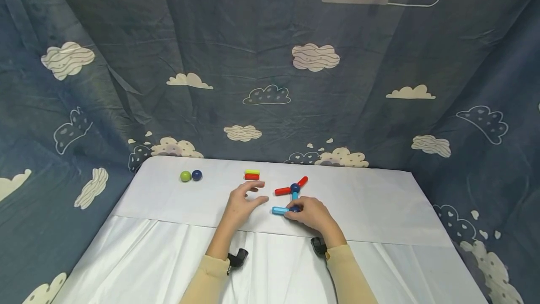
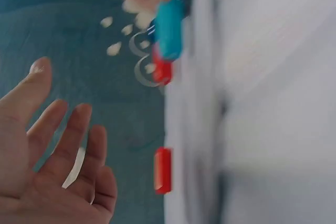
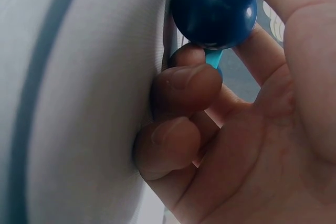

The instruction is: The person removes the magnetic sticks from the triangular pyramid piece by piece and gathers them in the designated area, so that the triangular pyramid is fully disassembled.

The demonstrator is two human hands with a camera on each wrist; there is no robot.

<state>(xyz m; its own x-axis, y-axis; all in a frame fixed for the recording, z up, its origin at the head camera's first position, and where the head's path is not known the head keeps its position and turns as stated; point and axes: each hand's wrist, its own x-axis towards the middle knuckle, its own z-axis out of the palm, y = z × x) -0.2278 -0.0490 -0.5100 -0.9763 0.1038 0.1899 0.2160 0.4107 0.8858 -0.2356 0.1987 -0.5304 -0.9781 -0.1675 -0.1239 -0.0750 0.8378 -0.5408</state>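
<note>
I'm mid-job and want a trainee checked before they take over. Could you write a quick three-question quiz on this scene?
1. What do the right fingers hold?
a) green ball
b) dark blue ball
c) yellow stick

2. True or false: the left fingers hold nothing.

3. How many red sticks show in the head view?

Key: 1. b; 2. true; 3. three.

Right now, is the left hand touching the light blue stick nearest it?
Apart. The left wrist view shows a plain gap, with dark curtain between the left hand and the light blue stick.
</note>
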